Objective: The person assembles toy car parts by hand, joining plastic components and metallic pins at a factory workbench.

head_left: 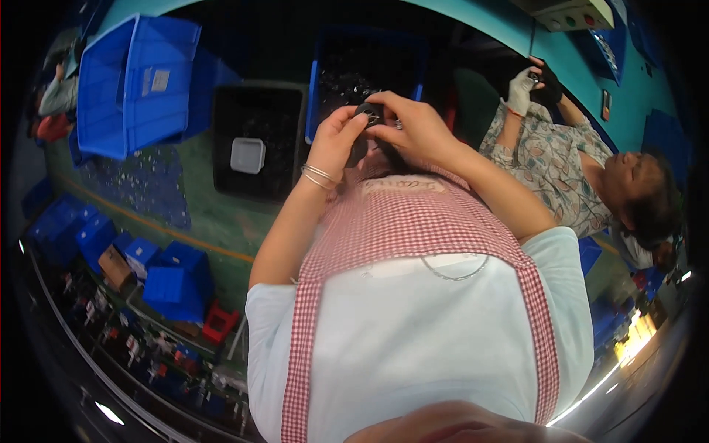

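Between my two hands is a small black round part with something thin and pale or metallic across it; its exact kind is too small to tell. My left hand, with bracelets at the wrist, pinches it from the left, thumb toward the middle. On the other side my right hand has its thumb and fingers closed around the part's right edge. Both hands are held in front of my checked apron, over the near edge of a blue bin holding many dark small pieces.
A black bin with a small pale tray inside stands to the left. Large blue crates are stacked farther left. At right, a co-worker with gloved hands works by the teal bench. Blue boxes and a red stool are lower left.
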Demonstrator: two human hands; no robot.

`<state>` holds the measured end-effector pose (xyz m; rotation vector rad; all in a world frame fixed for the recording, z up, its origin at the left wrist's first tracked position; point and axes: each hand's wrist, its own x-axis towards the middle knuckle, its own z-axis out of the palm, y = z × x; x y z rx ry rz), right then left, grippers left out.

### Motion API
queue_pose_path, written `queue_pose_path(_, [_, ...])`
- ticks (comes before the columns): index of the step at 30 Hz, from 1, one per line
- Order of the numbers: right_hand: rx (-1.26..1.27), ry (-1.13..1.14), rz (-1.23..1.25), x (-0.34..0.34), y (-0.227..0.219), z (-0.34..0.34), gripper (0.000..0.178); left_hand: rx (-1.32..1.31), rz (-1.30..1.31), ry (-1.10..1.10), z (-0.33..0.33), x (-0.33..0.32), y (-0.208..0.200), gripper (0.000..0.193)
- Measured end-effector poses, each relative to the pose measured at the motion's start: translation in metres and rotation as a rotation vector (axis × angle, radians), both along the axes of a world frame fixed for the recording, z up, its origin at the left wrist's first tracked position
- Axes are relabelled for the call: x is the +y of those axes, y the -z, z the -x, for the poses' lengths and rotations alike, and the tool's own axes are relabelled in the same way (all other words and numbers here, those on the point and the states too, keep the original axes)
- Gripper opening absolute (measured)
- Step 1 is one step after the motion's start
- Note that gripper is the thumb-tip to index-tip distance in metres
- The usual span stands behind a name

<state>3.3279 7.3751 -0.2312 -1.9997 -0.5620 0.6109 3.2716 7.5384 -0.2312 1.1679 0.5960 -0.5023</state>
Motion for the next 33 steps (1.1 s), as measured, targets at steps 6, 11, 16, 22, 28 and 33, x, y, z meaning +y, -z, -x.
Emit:
queue_pose_path(6, [0.021,0.421,0.134,-0.046,0.130,-0.065,0.039,0.111,0.317,-0.140,0.007,0.007,0.046,0.028])
queue_pose_path(11, [-0.111,0.676,0.553,-0.090,0.187,-0.193,0.037,0.256,0.533,-0.255,0.030,0.004,0.056,0.024])
queue_pose_path(16, [-0.136,0.807,0.596,-0.091,0.207,-0.269,0.036,0.253,0.520,-0.229,0.034,-0.003,0.042,0.035])
queue_pose_path(22, [-0.050,0.985,0.463,-0.099,0.232,-0.242,0.045,0.222,0.451,-0.172,0.028,-0.008,0.047,0.040])
queue_pose_path(28, [1.409,0.734,-0.968,-0.056,0.164,-0.096,0.023,0.050,0.297,-0.116,0.010,-0.009,0.049,0.041])
queue_pose_path(33, [1.404,0.539,-1.013,-0.044,0.084,-0.016,0.024,-0.002,0.131,-0.092,-0.002,-0.005,0.026,0.041])
